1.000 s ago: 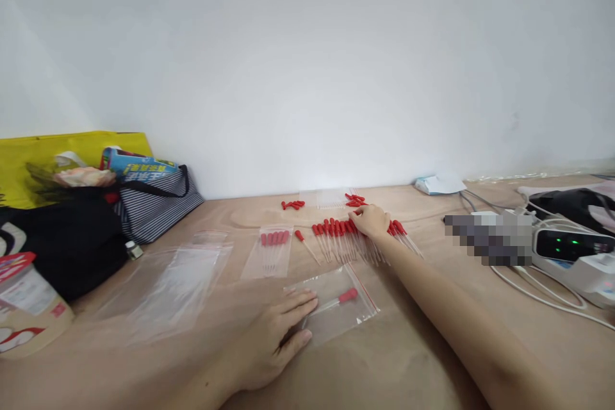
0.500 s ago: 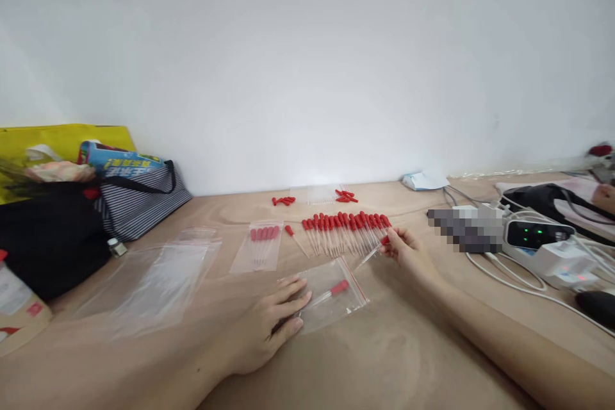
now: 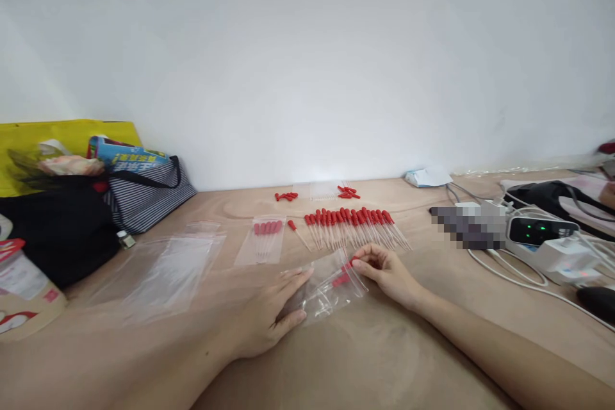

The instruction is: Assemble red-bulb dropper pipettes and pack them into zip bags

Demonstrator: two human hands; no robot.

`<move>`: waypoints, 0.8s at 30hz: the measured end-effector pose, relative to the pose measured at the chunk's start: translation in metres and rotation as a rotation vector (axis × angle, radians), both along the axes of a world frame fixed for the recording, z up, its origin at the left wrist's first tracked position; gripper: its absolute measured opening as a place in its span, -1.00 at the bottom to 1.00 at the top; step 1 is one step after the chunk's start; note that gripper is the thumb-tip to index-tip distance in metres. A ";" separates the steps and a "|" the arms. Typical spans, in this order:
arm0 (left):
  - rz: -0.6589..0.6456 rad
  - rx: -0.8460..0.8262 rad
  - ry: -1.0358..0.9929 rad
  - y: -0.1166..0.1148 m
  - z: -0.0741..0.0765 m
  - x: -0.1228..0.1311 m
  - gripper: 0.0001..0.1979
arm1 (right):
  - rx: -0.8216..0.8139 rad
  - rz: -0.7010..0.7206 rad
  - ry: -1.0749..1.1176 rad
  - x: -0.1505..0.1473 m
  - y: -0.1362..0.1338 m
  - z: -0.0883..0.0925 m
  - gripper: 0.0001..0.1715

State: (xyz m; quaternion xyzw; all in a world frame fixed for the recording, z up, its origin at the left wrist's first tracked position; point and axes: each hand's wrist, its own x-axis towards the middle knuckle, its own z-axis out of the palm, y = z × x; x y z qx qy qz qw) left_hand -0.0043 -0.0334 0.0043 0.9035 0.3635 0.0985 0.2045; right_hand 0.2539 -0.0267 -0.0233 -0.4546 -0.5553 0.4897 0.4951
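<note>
My left hand (image 3: 271, 314) lies on the near end of a small clear zip bag (image 3: 327, 285), fingers pinching its edge. My right hand (image 3: 384, 269) is at the bag's open end, fingers pinched on a glass dropper with a red bulb (image 3: 350, 263). Another red-bulbed dropper (image 3: 340, 280) lies inside the bag. Behind the hands a row of several red-bulbed droppers (image 3: 355, 225) lies on the wooden table (image 3: 408, 359). A filled bag of droppers (image 3: 263, 237) rests to the row's left, with a single dropper (image 3: 298, 234) beside it.
A stack of empty clear bags (image 3: 168, 269) lies at left. A striped bag (image 3: 144, 195), a black bag (image 3: 57, 237) and a yellow bag (image 3: 48, 141) crowd the far left. Loose red bulbs (image 3: 286, 196) and glass tubes (image 3: 324, 190) sit by the wall. Cables and a white device (image 3: 542, 234) fill the right.
My right hand picked a dropper from the right end of the row and carried it back to the mouth of the bag. My left hand stayed on the bag.
</note>
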 end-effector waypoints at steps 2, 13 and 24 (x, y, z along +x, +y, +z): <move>0.000 0.000 0.001 0.000 0.001 0.001 -0.47 | 0.014 0.079 -0.040 0.000 0.000 -0.001 -0.66; -0.007 -0.009 -0.010 -0.001 0.004 0.003 -0.53 | 0.087 0.193 -0.346 0.000 0.000 -0.009 -0.67; -0.087 0.074 -0.139 0.003 -0.003 0.003 -0.69 | 0.356 -0.428 -0.999 0.038 0.091 0.016 -0.74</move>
